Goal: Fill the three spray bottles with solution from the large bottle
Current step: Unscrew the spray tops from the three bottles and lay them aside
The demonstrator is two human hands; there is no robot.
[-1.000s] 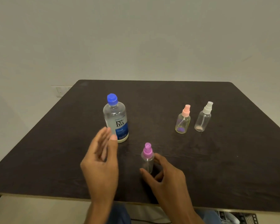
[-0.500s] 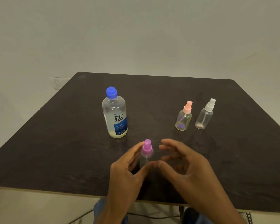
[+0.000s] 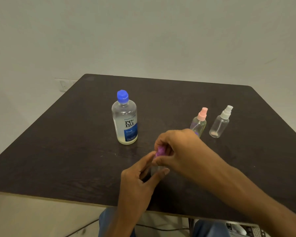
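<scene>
Now closed in since a moment ago: right hand (image 3: 176,149) pinching purple cap (image 3: 159,151), left hand (image 3: 143,177) gripping small bottle (image 3: 155,170), near big bottle (image 3: 125,120). Best: steady body, twist cap only.

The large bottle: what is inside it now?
The large bottle is capped and mostly clear, with pale yellowish liquid at the bottom. The label hides part of the inside, so the exact level is unclear.

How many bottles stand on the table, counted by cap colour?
Blue cap: 1
Purple cap: 1
Pink cap: 1
White cap: 1
Total: 4 bottles
</scene>
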